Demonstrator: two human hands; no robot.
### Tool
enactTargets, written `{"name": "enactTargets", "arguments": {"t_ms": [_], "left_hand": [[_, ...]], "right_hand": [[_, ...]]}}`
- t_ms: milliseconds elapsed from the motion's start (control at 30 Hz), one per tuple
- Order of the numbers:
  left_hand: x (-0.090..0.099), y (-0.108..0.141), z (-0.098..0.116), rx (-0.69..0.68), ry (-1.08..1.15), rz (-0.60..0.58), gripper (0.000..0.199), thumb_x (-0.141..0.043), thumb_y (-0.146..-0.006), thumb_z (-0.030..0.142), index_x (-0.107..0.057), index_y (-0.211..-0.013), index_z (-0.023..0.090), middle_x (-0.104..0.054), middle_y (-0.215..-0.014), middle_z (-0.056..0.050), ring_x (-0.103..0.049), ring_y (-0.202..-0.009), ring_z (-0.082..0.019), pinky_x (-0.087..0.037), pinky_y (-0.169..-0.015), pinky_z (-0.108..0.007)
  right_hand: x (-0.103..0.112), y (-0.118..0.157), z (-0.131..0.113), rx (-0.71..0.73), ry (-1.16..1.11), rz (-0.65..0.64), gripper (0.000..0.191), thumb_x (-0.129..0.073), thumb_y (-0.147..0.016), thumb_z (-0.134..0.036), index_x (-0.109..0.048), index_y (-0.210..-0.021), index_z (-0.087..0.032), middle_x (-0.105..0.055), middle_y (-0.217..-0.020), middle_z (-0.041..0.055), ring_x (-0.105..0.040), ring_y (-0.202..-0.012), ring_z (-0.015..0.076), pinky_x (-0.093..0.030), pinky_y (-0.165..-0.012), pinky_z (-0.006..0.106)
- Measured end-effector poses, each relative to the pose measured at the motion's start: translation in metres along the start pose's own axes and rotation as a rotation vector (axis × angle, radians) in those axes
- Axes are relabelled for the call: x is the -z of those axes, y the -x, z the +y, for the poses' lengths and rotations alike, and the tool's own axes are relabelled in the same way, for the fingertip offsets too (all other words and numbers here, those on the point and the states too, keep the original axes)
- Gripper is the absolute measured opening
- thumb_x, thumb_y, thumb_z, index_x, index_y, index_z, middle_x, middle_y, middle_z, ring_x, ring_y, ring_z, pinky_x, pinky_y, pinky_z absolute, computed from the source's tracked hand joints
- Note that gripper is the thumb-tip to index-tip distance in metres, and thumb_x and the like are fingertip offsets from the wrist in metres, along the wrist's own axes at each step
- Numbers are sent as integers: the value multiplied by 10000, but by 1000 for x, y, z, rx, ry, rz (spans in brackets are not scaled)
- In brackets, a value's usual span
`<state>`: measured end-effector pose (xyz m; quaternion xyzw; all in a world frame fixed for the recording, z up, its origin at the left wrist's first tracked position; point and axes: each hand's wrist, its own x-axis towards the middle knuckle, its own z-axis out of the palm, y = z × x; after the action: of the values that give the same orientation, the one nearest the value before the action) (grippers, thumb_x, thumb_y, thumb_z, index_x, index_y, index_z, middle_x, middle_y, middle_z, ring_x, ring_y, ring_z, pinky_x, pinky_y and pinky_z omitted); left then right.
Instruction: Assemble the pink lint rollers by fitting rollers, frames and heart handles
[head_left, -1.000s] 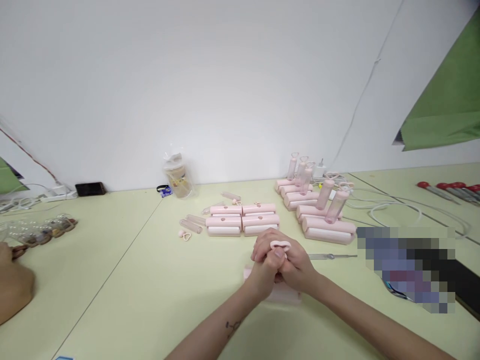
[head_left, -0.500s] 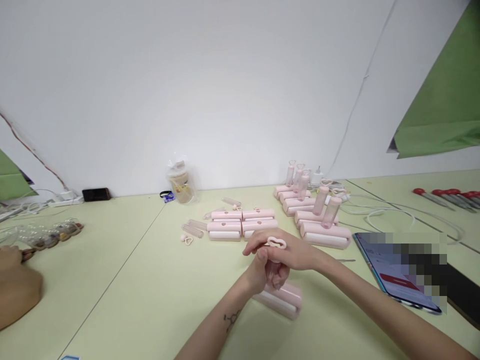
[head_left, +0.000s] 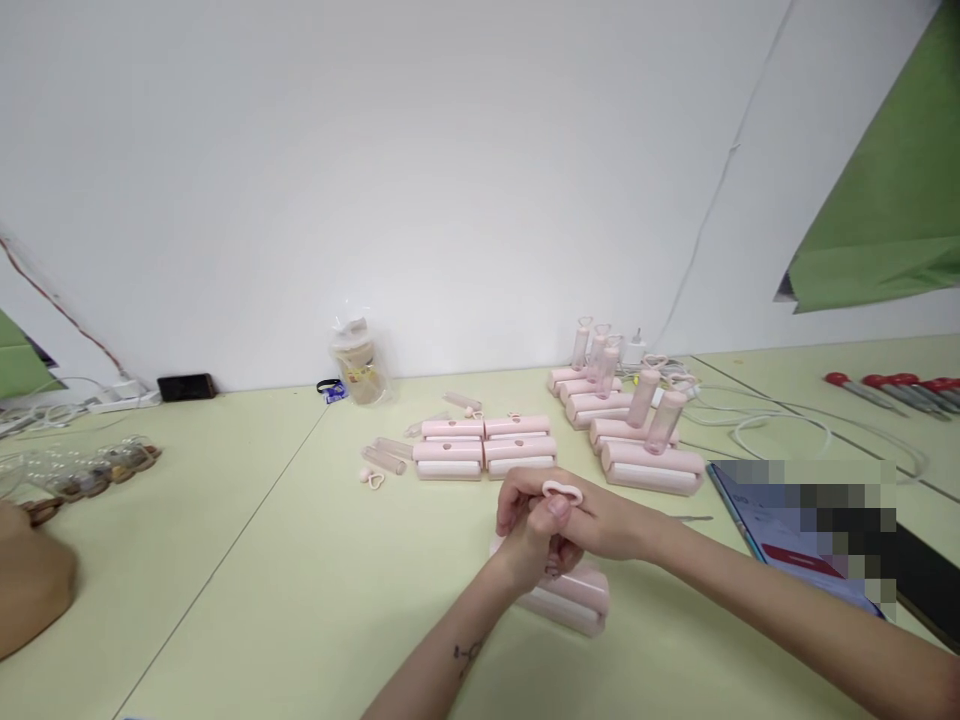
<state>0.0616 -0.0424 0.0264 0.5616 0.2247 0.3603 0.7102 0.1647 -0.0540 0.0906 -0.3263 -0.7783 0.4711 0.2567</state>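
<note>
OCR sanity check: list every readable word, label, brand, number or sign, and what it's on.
None can be read.
Bagged cup: print too small and blurred.
Phone screen at right: faint marks, partly pixelated, illegible.
Blue packet: too small to tell.
Nearest pink roller: no readable text.

Roller (head_left: 585, 592) in front, four rollers (head_left: 519, 449) behind it, upright-handled rollers (head_left: 651, 470) right, tubes (head_left: 384, 460) left, cup (head_left: 358, 370) behind tubes
</note>
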Motion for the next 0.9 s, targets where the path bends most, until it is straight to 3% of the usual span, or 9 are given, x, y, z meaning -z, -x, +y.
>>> {"name": "enactTargets", "arguments": {"t_ms": [167, 367, 533, 600, 667, 767, 900], "left_hand": [[0, 2, 0, 8, 16, 5, 559, -417, -583, 719, -310, -327, 233, -195, -251, 71, -178, -233, -41, -89, -279, -216], [1, 3, -3, 4, 54, 5, 543, -439, -575, 720, -320, -374, 230, -203, -282, 81, -159, -258, -38, -91, -286, -214], [1, 4, -10, -38, 73, 20, 623, -476, -536, 783, -282, -350, 221, -208, -279, 75, -187, -253, -39, -102, -292, -199], [0, 4, -12, -78, 73, 40, 651, -465, -509, 824, -288, -349, 218, -196, -279, 79, -180, -247, -36, -101, -283, -201], [-1, 3, -14, -122, 78, 57, 669, -417, -488, 867, -308, -371, 218, -197, -285, 83, -178, -244, -38, -107, -274, -203], [-2, 2, -17, -183, 89, 87, 682, -350, -521, 883, -341, -405, 211, -234, -294, 72, -206, -260, -47, -135, -280, -201], [-2, 2, -23, -218, 102, 121, 674, -295, -608, 853, -334, -421, 207, -246, -324, 62, -215, -284, -52, -142, -298, -203]], "right_hand": [[-5, -2, -1, 13, 9, 66, 162, -396, -763, -270, -537, -751, -191, -546, -672, 2, -537, -462, 115, -415, -346, 189], [-4, -3, 3, 102, 111, 108, 152, -432, -737, -246, -569, -712, -187, -591, -719, 35, -570, -649, 177, -478, -543, 271], [-8, -3, 7, 50, 57, 113, 195, -400, -789, -268, -572, -731, -197, -604, -648, 6, -556, -460, 134, -457, -419, 242], [-12, 0, 11, 35, 40, 198, 157, -418, -803, -271, -557, -778, -202, -607, -647, 0, -555, -440, 130, -454, -400, 238], [-17, 6, 16, 40, 34, 333, 80, -493, -780, -267, -537, -809, -207, -633, -745, 22, -594, -545, 153, -488, -467, 256], [-22, 16, 23, 57, 55, 480, 187, -591, -730, -244, -560, -911, -210, -639, -922, 57, -616, -758, 201, -518, -628, 301], [-29, 22, 23, 121, 157, 549, 189, -555, -774, -209, -575, -961, -212, -613, -944, 65, -594, -868, 214, -494, -750, 314]]}}
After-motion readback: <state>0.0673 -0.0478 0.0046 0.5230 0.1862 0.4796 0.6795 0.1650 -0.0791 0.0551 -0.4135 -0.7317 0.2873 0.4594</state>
